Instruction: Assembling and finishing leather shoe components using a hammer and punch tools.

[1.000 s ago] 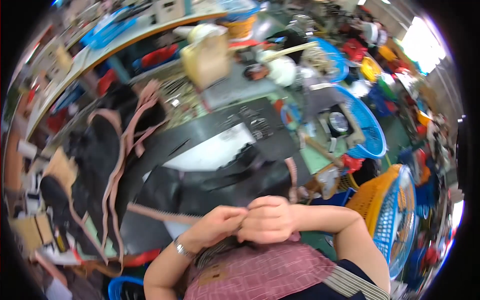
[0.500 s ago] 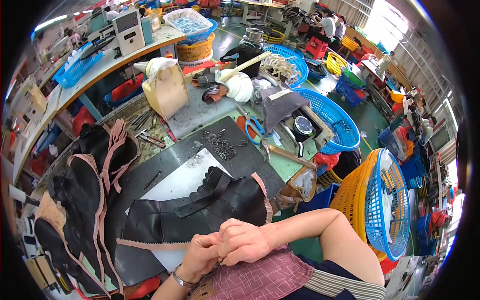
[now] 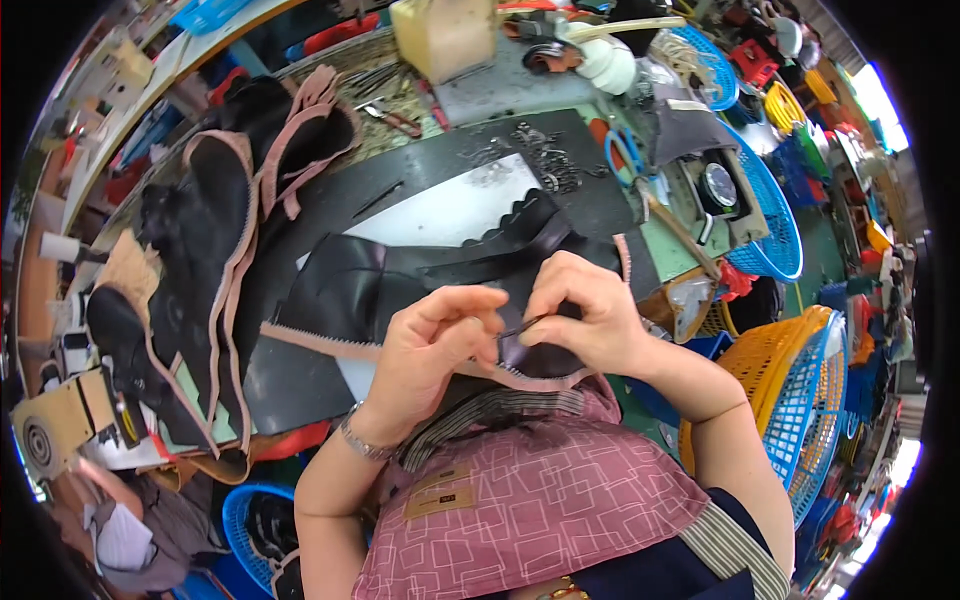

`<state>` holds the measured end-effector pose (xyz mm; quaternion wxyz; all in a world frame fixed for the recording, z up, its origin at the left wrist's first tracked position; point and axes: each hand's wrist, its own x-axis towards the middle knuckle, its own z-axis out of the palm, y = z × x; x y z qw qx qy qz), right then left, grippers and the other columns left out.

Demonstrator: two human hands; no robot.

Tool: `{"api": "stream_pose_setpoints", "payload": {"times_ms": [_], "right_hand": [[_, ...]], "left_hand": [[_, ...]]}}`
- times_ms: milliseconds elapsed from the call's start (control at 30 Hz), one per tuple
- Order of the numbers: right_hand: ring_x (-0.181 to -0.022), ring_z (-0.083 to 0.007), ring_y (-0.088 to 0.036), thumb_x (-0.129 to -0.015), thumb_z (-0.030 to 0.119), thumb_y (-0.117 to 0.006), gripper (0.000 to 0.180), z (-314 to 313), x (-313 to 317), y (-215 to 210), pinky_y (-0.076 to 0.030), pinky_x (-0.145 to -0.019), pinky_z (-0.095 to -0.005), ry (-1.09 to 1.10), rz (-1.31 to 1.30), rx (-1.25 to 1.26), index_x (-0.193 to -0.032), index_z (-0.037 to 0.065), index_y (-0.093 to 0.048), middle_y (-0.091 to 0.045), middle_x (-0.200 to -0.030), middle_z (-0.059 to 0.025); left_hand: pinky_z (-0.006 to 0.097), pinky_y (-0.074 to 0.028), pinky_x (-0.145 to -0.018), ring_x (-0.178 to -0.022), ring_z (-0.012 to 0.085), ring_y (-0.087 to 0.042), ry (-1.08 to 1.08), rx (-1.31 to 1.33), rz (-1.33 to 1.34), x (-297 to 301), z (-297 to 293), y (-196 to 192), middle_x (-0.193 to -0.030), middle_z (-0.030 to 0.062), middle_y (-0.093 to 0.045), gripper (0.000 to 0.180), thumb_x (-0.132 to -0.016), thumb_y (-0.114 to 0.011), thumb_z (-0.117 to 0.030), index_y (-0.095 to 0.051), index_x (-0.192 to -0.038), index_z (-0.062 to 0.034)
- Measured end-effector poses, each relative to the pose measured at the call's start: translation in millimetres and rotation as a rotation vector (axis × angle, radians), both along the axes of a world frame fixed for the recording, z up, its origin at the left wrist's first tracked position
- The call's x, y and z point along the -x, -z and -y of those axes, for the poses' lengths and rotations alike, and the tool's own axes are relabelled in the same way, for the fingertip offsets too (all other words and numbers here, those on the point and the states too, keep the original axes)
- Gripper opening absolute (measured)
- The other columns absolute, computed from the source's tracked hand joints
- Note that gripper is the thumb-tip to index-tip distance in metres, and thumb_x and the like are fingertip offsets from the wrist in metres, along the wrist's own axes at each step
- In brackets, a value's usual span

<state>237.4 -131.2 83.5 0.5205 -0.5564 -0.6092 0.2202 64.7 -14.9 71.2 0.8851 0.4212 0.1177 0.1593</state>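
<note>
My left hand (image 3: 432,345) comes up from the lower edge with the wrist bent back, a metal watch band (image 3: 360,440) around it, the knuckles turned toward my right and the fingers curled in tight, thumb and forefinger closed on the edge of a black leather piece (image 3: 440,275). My right hand (image 3: 580,315) reaches in from the other side, the forearm sloping down to the lower right, its fingers bunched narrow and pinching the same edge just beside the left fingertips, so the two hands nearly touch over the work. Between them a thin dark sliver shows, but I cannot tell whether it is a tool or a fold of the leather. The leather piece lies straight in front of me, draped from the black cutting mat (image 3: 420,180) down toward my lap; its long axis runs from the left, near the stacked black uppers (image 3: 190,230) with pink trim, across to the right and slightly up, where a scalloped edge lies on a pale sheet (image 3: 440,210). The end I hold turns toward my chest, with a pink zigzag border along its lower side. My pink patterned apron (image 3: 530,500) fills the lower frame, and blue and yellow mesh baskets (image 3: 800,390) stand at my right.
</note>
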Motion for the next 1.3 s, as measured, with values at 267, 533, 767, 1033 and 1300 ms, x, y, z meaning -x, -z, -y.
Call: {"api": "stream_pose_setpoints", "payload": {"times_ms": [267, 533, 767, 1033, 1300], "right_hand": [[-0.071, -0.0106, -0.052, -0.075, 0.016, -0.076, 0.02, -1.1, 15.2, 17.8, -0.042, -0.064, -0.0246, -0.193, -0.461, 0.149, -0.082, 0.003, -0.063, -0.056, -0.077, -0.0005], [-0.072, -0.019, -0.055, -0.074, 0.015, -0.076, 0.02, -8.4, 19.8, 18.5, -0.046, -0.069, -0.0319, -0.205, -0.35, -0.17, -0.078, 0.002, -0.06, -0.06, -0.075, -0.0052], [-0.071, -0.02, -0.055, -0.076, 0.02, -0.075, 0.022, -12.3, 21.3, 19.3, -0.046, -0.071, -0.034, -0.223, -0.279, -0.207, -0.079, 0.004, -0.061, -0.059, -0.074, -0.0041], [-0.074, -0.0222, -0.056, -0.069, 0.016, -0.077, 0.025, -7.1, 24.2, 16.0, -0.047, -0.069, -0.0336, -0.104, -0.055, -0.156, -0.085, 0.005, -0.061, -0.059, -0.079, -0.0052], [-0.06, -0.0106, -0.051, -0.069, 0.009, -0.064, 0.034, 3.1, 35.6, 10.3, -0.042, -0.048, -0.0233, -0.097, 0.834, -0.271, -0.102, 0.012, -0.062, -0.049, -0.072, 0.0007]], "left_hand": [[0.022, -0.049, -0.063, -0.074, 0.0129, -0.058, 0.039, -0.201, 0.129, 1.0, -2.7, 8.6, -0.096, 0.0082, -0.055, 0.045, -0.075, -0.076, -0.023, -0.06, -0.105, 0.0066], [0.021, -0.048, -0.059, -0.065, 0.0094, -0.057, 0.152, 0.131, 0.087, 6.4, -1.0, -9.5, -0.08, 0.0051, -0.058, 0.019, -0.08, -0.066, 0.0, -0.063, -0.098, 0.0053], [0.019, -0.042, -0.049, -0.057, 0.0072, -0.051, 0.128, 0.281, 0.091, 7.2, 2.8, -2.7, -0.073, 0.0039, -0.058, 0.011, -0.084, -0.063, -0.004, -0.064, -0.092, 0.004], [0.019, -0.041, -0.048, -0.058, 0.0059, -0.051, -0.071, 0.024, -0.021, 15.2, 9.0, -7.4, -0.074, 0.0029, -0.059, 0.007, -0.085, -0.064, -0.005, -0.064, -0.084, 0.0021], [0.02, -0.047, -0.057, -0.063, 0.0048, -0.055, -0.001, -0.133, -0.355, 23.3, 8.0, 5.2, -0.073, 0.0006, -0.061, 0.01, -0.087, -0.062, -0.01, -0.064, -0.086, -0.0002]]}}
